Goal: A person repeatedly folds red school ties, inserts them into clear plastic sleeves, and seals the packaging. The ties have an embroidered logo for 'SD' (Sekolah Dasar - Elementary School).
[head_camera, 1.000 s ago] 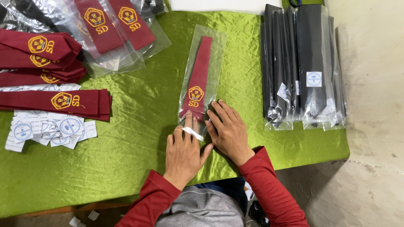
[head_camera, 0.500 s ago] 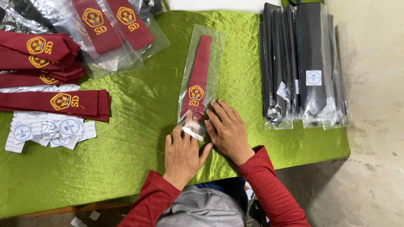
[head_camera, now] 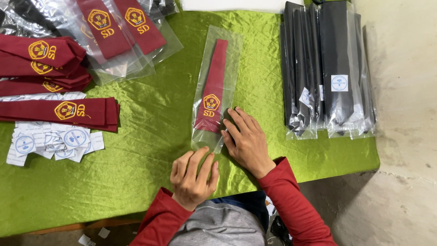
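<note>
Head view: the left hand (head_camera: 193,177) has slid back from the bagged maroon tie (head_camera: 214,91), fingers loosely curled and holding nothing. The right hand (head_camera: 246,139) stays flat, fingers spread, pressing the clear sleeve's lower edge on the green tabletop (head_camera: 150,150). Looks like the sealing is finished. Bagged black ties (head_camera: 327,68) wait at right.

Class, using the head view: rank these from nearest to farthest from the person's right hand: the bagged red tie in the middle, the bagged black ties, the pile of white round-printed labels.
1. Bagged red tie: touching the right hand, just left of its fingers.
2. Bagged black ties: up and to the right, apart from the hand.
3. White labels: far left, past the left hand.
</note>
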